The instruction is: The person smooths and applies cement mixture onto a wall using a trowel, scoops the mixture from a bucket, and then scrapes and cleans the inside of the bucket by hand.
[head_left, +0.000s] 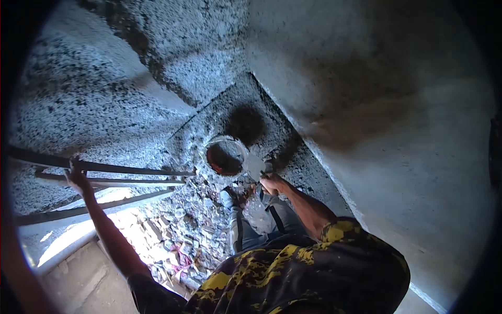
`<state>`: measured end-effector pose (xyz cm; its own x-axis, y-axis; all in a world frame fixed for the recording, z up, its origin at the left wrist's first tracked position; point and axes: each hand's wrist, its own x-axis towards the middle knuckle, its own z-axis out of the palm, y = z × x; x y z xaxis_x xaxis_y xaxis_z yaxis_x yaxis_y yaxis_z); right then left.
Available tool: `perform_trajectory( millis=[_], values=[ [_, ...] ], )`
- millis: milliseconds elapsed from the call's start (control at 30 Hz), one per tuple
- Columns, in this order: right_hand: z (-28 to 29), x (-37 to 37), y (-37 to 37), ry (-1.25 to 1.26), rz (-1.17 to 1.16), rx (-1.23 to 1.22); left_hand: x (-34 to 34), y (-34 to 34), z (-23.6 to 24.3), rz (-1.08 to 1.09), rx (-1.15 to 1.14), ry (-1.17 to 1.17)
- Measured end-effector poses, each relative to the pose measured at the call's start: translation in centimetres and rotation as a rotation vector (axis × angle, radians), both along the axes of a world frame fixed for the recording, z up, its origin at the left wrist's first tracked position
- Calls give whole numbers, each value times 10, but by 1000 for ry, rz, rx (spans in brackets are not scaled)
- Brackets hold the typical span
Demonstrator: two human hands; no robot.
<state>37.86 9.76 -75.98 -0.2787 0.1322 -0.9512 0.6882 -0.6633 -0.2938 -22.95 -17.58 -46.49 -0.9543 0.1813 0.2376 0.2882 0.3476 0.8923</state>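
My left hand is raised at the far left, its fingers closed round one of several long poles that slant across beside the wall. In the middle, low down, my right hand grips the handle of a trowel. The trowel's pale, flat blade touches or overlaps the right rim of a round bucket; which of the two I cannot tell. Dark shadow fills much of the bucket, so its contents are unclear. A clear plastic bag hangs or lies between my legs, just below my right hand.
Rough, speckled plaster covers the left wall; a smoother grey wall rises at the right. They meet in a corner beyond the bucket. Broken rubble lies on the ground left of my feet. Bright light enters at lower left.
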Motion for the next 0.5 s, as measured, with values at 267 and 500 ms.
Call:
perform_trajectory(
  millis=[267,500],
  values=[
    [-72,-37,27,43,150,-44,37,17,30,138,-97,-89],
    [-117,-76,19,121,339,70,24,10,12,134,-89,-179]
  ],
)
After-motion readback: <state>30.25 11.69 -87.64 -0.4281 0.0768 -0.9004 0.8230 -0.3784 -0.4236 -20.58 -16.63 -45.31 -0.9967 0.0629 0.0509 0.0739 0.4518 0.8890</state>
